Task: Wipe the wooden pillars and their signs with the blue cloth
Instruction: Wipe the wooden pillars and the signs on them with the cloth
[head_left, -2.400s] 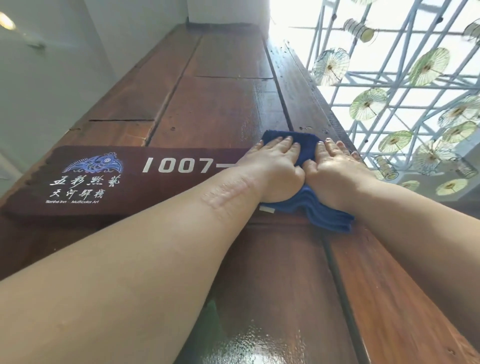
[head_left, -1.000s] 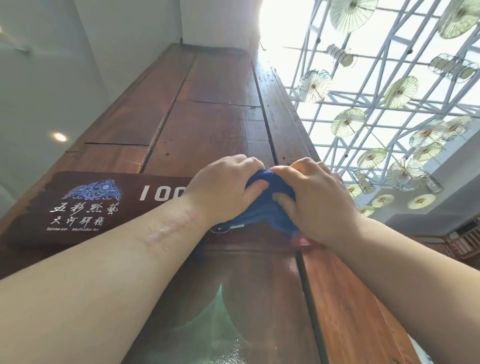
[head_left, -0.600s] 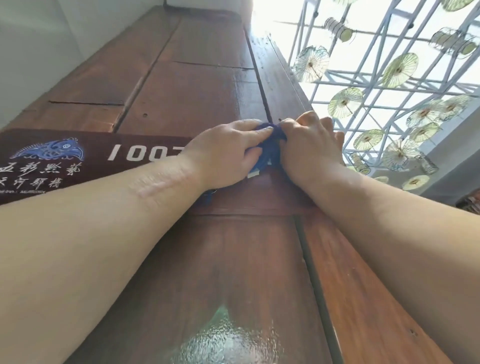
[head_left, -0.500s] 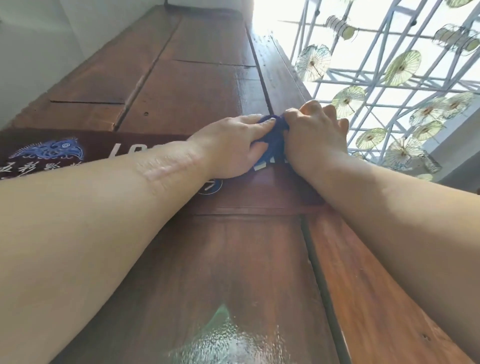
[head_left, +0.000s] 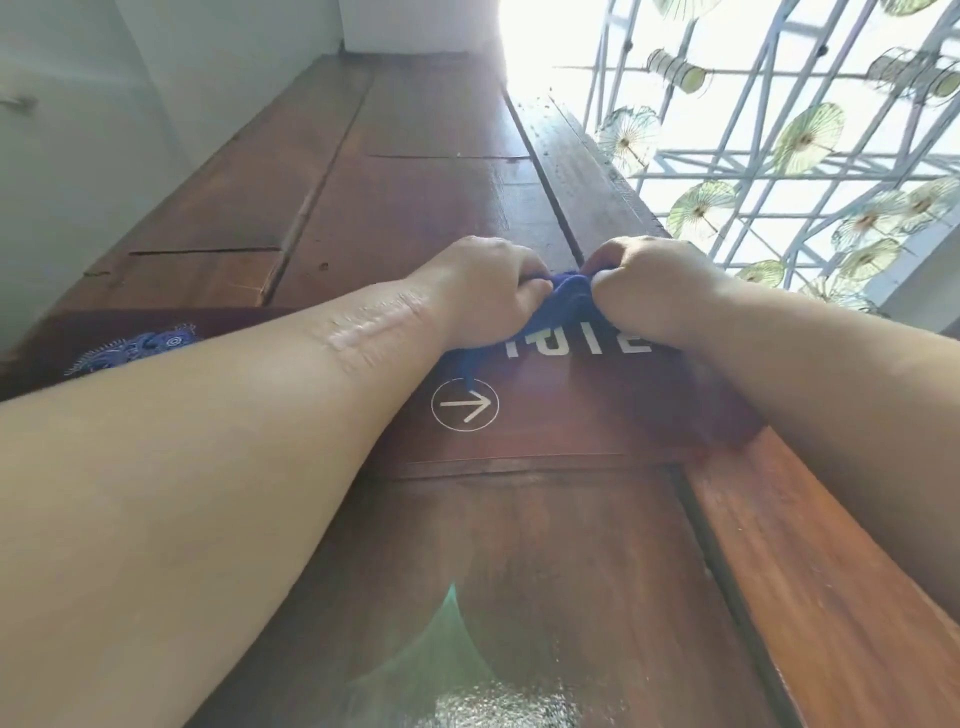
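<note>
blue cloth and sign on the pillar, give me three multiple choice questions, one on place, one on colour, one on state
1. Where does the circled arrow sit on the sign?
A. below the blue cloth
B. above both hands
C. on the white wall

2. What colour are the arrow and the characters on the sign?
A. white
B. red
C. black

3. How is the cloth held?
A. spread flat under open palms
B. bunched between the left hand and the right hand
C. hanging from one hand

Answers:
1. A, the arrow lies lower on the sign, just under a dangling bit of cloth.
2. A, they show pale white against the dark brown board.
3. B, both hands' fingers are curled shut around it and only a crumpled strip shows between them.
</note>
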